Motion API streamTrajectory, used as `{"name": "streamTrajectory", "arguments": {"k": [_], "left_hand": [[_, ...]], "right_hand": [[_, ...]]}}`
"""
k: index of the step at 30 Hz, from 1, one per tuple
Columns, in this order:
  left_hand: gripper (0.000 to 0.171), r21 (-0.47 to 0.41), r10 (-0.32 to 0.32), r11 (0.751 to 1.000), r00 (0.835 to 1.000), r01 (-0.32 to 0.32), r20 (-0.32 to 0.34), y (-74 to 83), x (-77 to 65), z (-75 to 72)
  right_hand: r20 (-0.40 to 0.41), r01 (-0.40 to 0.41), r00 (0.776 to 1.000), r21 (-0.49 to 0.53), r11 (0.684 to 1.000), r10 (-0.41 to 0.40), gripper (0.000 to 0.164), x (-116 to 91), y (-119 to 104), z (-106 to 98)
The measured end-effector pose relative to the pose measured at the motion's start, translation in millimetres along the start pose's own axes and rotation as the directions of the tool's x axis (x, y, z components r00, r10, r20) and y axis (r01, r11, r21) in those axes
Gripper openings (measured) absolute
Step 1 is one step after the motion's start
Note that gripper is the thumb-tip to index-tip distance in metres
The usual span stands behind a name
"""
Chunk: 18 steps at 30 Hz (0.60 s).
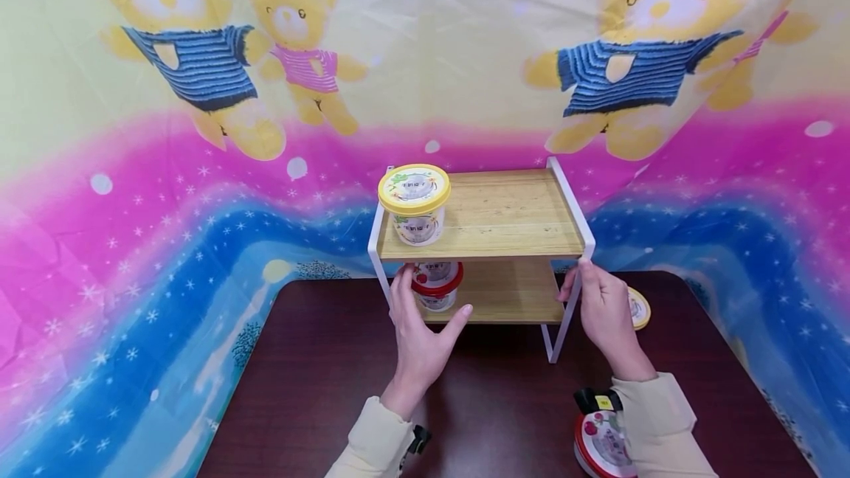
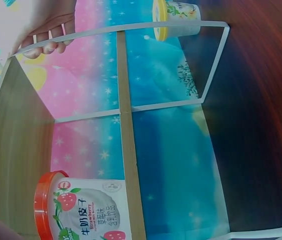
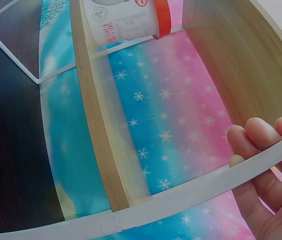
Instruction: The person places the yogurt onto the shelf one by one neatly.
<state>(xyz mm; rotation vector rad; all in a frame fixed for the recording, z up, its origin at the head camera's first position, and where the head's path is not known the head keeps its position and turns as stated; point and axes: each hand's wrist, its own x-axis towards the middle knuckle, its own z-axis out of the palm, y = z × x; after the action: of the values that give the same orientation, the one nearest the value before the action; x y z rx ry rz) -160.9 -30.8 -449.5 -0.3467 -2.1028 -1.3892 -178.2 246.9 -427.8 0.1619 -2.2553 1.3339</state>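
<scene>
A two-tier rack with wooden shelves and a white frame stands on the table. My right hand grips the frame's right side near the top, fingers curled round the white bar. On the lower shelf, at its left end, sits a strawberry tub with a red lid, label facing out in the left wrist view. My left hand is beside this tub, fingers extended along its left side and thumb spread wide. A yellow-lidded tub stands above it on the top shelf's left end.
Another red-lidded tub stands on the dark table near the front, partly under the right sleeve. Behind the right hand is a second yellow-lidded tub. A bear-printed cloth hangs behind the table.
</scene>
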Motion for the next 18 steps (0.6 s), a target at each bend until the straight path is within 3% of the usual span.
{"name": "streamTrajectory", "arguments": {"k": [8, 18], "left_hand": [[0.092, 0.01, 0.002, 1.0, 0.998, -0.001, -0.058, -1.4, -0.8, -4.8], [0.079, -0.056, 0.023, 0.998, 0.99, -0.031, -0.138, -3.3, -0.1, -10.3]], "right_hand": [[0.005, -0.009, 1.0, -0.01, 1.0, 0.009, 0.052, -0.5, 0.3, 0.0], [0.0, -0.008, 1.0, -0.005, 1.0, 0.008, 0.052, -0.1, 0.2, -0.4]]}}
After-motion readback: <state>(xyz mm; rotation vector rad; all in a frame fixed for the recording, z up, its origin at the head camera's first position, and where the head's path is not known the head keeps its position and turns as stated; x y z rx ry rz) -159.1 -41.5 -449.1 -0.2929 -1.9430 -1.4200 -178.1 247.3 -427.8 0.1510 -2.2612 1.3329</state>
